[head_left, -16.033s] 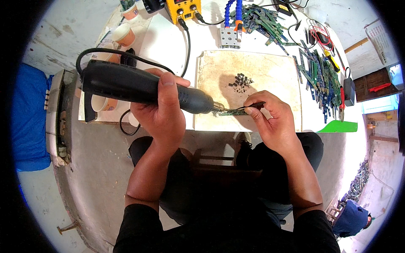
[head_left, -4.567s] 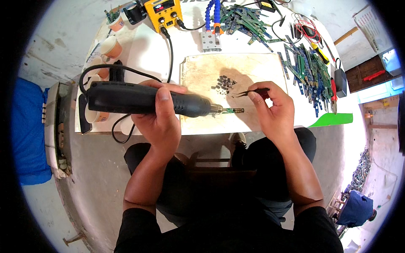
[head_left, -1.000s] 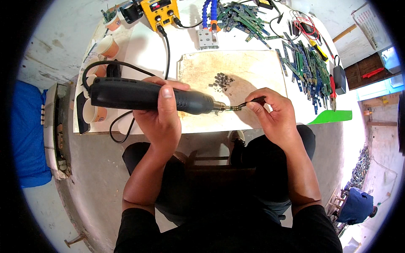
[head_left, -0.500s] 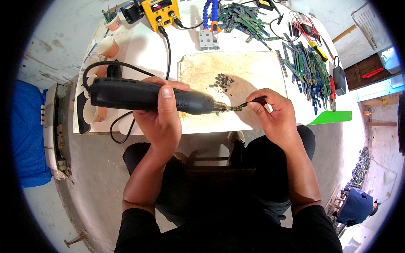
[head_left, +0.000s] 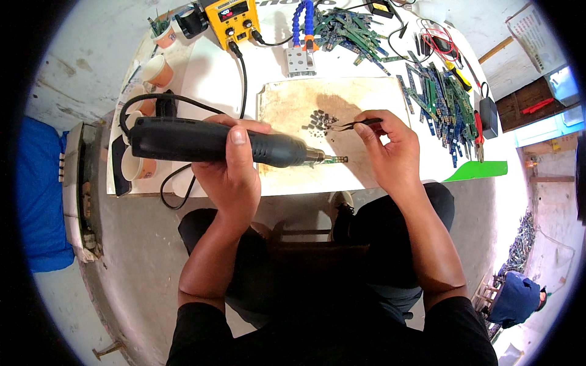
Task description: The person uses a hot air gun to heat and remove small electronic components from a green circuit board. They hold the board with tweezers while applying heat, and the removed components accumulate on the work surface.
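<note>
My left hand (head_left: 235, 165) is wrapped round a black hot air gun (head_left: 195, 141), held level with its metal nozzle pointing right. Just past the nozzle, a small green circuit board strip (head_left: 337, 160) lies on the stained tan work board (head_left: 281, 97). Between the thumb and fingers of my right hand (head_left: 390, 149) is a pair of dark tweezers (head_left: 360, 124). Their tips are at the edge of a little pile of dark chips (head_left: 320, 121); whether they grip a chip is too small to tell.
A yellow soldering station (head_left: 232, 21) stands at the back left, cabled to the gun. Paper cups (head_left: 157, 71) line the left edge. Heaps of circuit board strips (head_left: 436, 97) lie at the right and back, near red-handled pliers (head_left: 479, 131). A person (head_left: 516, 299) sits far right.
My right hand has moved the tweezers away from the board strip, up and slightly left to the chip pile. The hot air gun stays nearly in place.
</note>
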The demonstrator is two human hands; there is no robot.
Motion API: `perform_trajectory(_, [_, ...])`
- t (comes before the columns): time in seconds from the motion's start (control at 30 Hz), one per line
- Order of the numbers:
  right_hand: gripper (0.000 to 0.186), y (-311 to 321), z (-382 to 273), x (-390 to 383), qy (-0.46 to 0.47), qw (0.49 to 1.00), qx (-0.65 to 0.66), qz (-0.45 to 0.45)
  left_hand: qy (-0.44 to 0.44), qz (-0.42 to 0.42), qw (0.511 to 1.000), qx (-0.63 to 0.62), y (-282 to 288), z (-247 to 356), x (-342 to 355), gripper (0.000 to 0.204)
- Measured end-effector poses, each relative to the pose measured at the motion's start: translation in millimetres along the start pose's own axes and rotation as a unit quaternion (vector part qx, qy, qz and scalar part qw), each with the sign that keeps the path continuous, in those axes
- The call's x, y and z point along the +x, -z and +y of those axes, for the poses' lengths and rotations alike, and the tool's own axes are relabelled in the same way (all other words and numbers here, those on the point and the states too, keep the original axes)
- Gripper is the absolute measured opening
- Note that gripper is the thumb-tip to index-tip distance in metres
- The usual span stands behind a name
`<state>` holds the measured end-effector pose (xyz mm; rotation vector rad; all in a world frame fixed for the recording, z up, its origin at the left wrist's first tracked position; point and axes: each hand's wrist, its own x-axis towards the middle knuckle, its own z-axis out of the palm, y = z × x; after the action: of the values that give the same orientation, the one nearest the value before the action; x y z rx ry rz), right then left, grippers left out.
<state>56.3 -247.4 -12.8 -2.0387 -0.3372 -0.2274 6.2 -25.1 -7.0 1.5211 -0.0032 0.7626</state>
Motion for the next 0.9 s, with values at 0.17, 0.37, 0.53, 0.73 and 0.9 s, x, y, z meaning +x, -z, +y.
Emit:
perform_trajectory(0.17, [0.009, 10.9, -0.5, -8.9, -0.007, 0.999, 0.042, 0.012, 0.007, -0.003, 0.999, -0.047, -0.1, 2.3, -1.5, 0.022])
perform_trajectory(0.37, [0.007, 33.3, 3.0, -18.5, -0.042, 0.997, 0.035, -0.05, 0.005, -0.006, 1.0, -0.01, -2.1, 3.4, -2.0, 0.023])
perform_trajectory(0.53, [0.005, 30.3, -7.4, -18.9, -0.028, 0.996, 0.003, -0.08, 0.016, -0.01, 0.997, -0.077, -1.4, 1.1, -4.4, 0.021])
perform_trajectory(0.73, [0.006, 23.0, -3.2, -21.5, -0.002, 0.995, 0.014, -0.099, 0.021, -0.018, 0.995, -0.097, -1.0, -1.3, -4.3, 0.021])
perform_trajectory(0.9, [0.007, 21.3, -2.5, -21.1, 0.016, 0.996, 0.024, -0.089, 0.016, -0.019, 0.997, -0.077, 0.0, -0.2, -3.3, 0.021])
